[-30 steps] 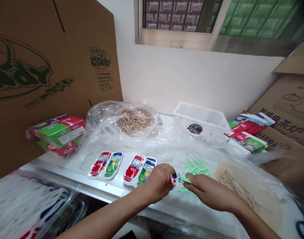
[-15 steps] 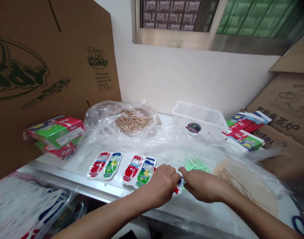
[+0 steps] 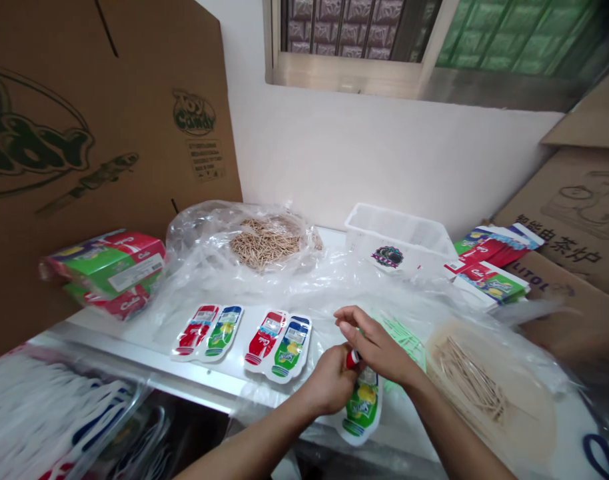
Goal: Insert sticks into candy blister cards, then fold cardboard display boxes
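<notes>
A flat double packet (image 3: 363,415) with a green, lemon-printed half and a red end showing is held upright near the table's front edge. My left hand (image 3: 333,380) is closed round its red side. My right hand (image 3: 377,343) lies across the top of the packet, fingers stretched to the left and slightly bent, with nothing visible between them. Part of the packet is hidden behind both hands. To the left, two similar cola and lemon packets lie face up, a nearer one (image 3: 278,345) and a farther one (image 3: 208,333).
Behind are a plastic bag of wooden sticks (image 3: 264,245) and a white basket (image 3: 399,233). Green sticks (image 3: 402,340) and a tray (image 3: 529,423) with thin sticks (image 3: 469,377) are at right. Printed boxes (image 3: 117,267) stand left; blue scissors handles (image 3: 604,460) lie lower right.
The packet has turned so its green half faces me and hangs below my hands. My right hand has shifted left over it, fingers now extended. The nearer lying packet is fully uncovered.
</notes>
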`<state>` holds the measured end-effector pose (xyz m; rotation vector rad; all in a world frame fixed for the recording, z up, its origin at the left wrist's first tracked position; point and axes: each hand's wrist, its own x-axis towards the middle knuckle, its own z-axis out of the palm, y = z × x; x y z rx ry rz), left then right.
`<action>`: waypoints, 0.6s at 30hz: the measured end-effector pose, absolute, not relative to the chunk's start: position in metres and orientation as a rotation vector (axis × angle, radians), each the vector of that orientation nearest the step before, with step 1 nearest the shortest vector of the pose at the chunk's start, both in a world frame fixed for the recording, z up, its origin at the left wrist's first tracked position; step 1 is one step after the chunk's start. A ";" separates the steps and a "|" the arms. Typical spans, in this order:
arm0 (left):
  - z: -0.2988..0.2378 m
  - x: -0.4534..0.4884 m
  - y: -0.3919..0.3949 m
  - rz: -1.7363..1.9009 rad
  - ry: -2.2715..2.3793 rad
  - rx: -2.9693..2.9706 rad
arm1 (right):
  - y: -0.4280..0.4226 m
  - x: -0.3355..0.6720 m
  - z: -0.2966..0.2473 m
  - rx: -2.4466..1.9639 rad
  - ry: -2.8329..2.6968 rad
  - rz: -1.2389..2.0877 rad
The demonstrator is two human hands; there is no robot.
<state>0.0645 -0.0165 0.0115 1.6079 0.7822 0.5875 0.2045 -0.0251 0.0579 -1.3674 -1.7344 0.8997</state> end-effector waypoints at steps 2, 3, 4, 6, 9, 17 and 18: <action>0.009 0.067 -0.017 0.613 0.783 1.411 | -0.024 0.203 0.052 -1.390 -1.517 0.909; 0.009 0.066 -0.016 0.630 0.795 1.340 | -0.024 0.205 0.049 -1.421 -1.395 0.926; 0.010 0.064 -0.016 0.651 0.809 1.291 | -0.026 0.208 0.046 -1.460 -1.289 0.960; 0.012 0.059 -0.015 0.667 0.812 1.239 | -0.030 0.214 0.041 -1.527 -1.213 1.055; 0.014 0.053 -0.014 0.662 0.771 1.186 | -0.037 0.218 0.035 -1.530 -1.316 1.114; 0.005 0.056 -0.016 0.721 0.733 1.139 | -0.042 0.214 0.033 -1.555 -1.234 1.067; 0.005 0.056 -0.017 0.723 0.748 1.157 | -0.043 0.212 0.033 -1.560 -1.219 1.043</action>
